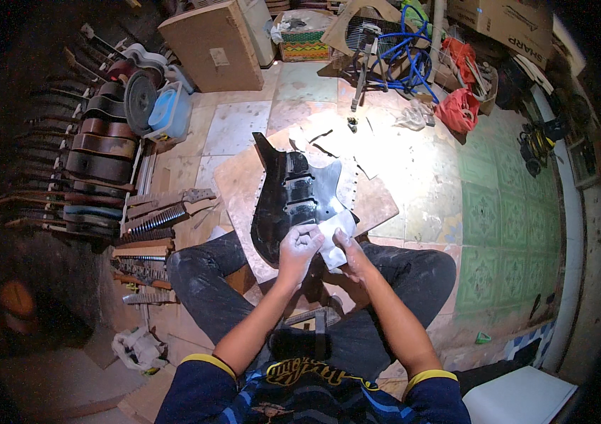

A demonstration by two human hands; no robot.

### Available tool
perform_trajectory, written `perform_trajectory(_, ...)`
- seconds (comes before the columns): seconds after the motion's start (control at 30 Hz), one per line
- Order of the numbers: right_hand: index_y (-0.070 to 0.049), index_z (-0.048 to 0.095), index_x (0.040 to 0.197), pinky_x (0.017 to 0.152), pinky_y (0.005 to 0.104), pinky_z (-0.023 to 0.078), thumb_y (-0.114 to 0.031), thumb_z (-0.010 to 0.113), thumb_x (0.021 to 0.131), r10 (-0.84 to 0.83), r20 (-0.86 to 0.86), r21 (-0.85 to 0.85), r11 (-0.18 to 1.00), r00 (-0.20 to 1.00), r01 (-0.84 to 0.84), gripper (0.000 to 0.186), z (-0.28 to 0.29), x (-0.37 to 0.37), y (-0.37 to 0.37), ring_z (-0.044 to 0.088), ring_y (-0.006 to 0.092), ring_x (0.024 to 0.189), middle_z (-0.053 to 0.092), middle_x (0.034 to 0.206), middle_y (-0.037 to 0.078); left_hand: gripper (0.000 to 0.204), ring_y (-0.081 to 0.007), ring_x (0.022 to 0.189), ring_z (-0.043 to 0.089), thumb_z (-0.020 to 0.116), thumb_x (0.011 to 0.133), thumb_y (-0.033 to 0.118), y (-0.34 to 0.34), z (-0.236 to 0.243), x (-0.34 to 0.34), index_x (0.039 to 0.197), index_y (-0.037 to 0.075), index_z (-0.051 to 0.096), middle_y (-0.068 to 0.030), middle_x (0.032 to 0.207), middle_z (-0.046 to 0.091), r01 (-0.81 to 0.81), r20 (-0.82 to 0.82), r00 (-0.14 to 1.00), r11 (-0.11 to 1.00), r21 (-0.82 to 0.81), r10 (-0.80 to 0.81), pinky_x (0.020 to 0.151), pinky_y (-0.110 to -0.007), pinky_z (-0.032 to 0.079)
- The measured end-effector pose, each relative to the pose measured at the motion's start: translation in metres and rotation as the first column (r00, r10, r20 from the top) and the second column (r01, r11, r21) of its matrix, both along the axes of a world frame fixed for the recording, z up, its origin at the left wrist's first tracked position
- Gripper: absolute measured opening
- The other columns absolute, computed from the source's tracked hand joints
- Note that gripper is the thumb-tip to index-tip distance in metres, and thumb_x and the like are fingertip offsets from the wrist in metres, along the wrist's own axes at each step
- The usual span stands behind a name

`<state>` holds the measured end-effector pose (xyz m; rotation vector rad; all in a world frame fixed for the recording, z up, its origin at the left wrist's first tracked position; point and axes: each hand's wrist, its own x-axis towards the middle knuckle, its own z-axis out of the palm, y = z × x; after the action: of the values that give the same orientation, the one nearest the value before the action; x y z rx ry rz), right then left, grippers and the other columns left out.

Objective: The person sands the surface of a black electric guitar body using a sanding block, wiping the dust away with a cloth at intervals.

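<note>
A glossy black electric guitar body [320, 185] with cut-out pickup cavities lies flat on a wooden board [233, 185] in front of me. Over its near end I hold a white sheet [334, 225], creased and paper-like, in both hands. My left hand [302, 246], whitened with dust, has its fingers curled in at the sheet's left edge. My right hand [351, 256] pinches the right side, thumb on top. What the underside of the sheet is like stays hidden. Small dark scraps [323, 143] lie beyond the guitar body on the board.
Several guitars [102, 166] stand in a row at the left, with guitar necks [166, 218] on the floor nearby. A blue coiled hose [413, 49], a red plastic bag [458, 111] and cardboard boxes [502, 25] sit at the far right. A white surface [520, 397] is near right.
</note>
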<state>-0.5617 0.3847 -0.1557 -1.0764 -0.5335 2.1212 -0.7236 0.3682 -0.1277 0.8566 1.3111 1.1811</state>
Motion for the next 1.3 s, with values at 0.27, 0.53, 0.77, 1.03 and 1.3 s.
perform_trajectory(0.27, -0.006, 0.055, 0.133, 0.085, 0.0329, 0.055, -0.043, 0.062, 0.101, -0.134, -0.056, -0.050, 0.990, 0.989, 0.131, 0.050, 0.000, -0.002, -0.007, 0.068, 0.0173, 0.099, 0.068, 0.114, 0.007, 0.034, -0.0086, 0.085, 0.065, 0.076, 0.091, 0.005, -0.001, -0.007, 0.001, 0.121, -0.005, 0.063, -0.0051, 0.098, 0.070, 0.002, 0.090, 0.996, 1.000, -0.023, 0.000, 0.078, -0.024, 0.054)
perform_trajectory(0.53, -0.009, 0.047, 0.149, 0.083, 0.0305, 0.056, -0.041, 0.055, 0.105, -0.122, -0.171, -0.053, 0.992, 0.978, 0.114, 0.054, 0.011, 0.012, -0.003, 0.067, 0.0171, 0.103, 0.066, 0.126, 0.007, 0.043, -0.0061, 0.084, 0.062, 0.082, 0.085, 0.004, 0.009, -0.013, 0.001, 0.123, -0.003, 0.063, -0.0010, 0.095, 0.068, 0.106, 0.179, 0.980, 0.992, -0.068, -0.092, 0.076, -0.021, 0.052)
perform_trajectory(0.77, -0.006, 0.036, 0.154, 0.091, 0.0379, 0.057, -0.040, 0.068, 0.097, 0.170, -0.233, 0.097, 0.984, 0.958, -0.151, 0.074, 0.013, 0.033, -0.009, 0.065, 0.0244, 0.112, 0.059, 0.133, 0.013, 0.085, -0.0090, 0.092, 0.059, 0.097, 0.054, 0.010, 0.035, -0.034, -0.039, 0.130, 0.005, 0.060, -0.0002, 0.103, 0.064, 0.534, 0.024, 0.846, 0.843, -0.063, -0.533, 0.085, -0.027, 0.050)
perform_trajectory(1.03, -0.006, 0.044, 0.148, 0.091, 0.0335, 0.055, -0.018, 0.080, 0.090, 0.138, 0.060, -0.006, 0.990, 0.989, -0.138, 0.069, 0.024, 0.020, -0.002, 0.063, 0.0191, 0.109, 0.063, 0.125, 0.010, 0.082, -0.0087, 0.081, 0.052, 0.102, 0.053, 0.025, 0.064, -0.035, -0.063, 0.123, 0.004, 0.066, 0.0029, 0.091, 0.058, 0.634, -0.240, 0.740, 0.770, -0.063, -0.629, 0.074, -0.027, 0.048)
perform_trajectory(1.3, -0.001, 0.059, 0.135, 0.103, 0.0392, 0.047, -0.014, 0.077, 0.088, -0.339, 0.797, 0.554, 0.738, 0.499, -0.384, 0.052, -0.026, -0.001, 0.084, 0.062, 0.0294, 0.117, 0.066, 0.126, 0.019, 0.062, -0.0400, 0.125, 0.052, 0.081, 0.081, 0.043, 0.106, -0.086, -0.083, 0.130, 0.010, 0.063, -0.0191, 0.130, 0.059, 0.044, -0.897, 0.439, 0.996, 0.074, 0.047, 0.106, -0.052, 0.042)
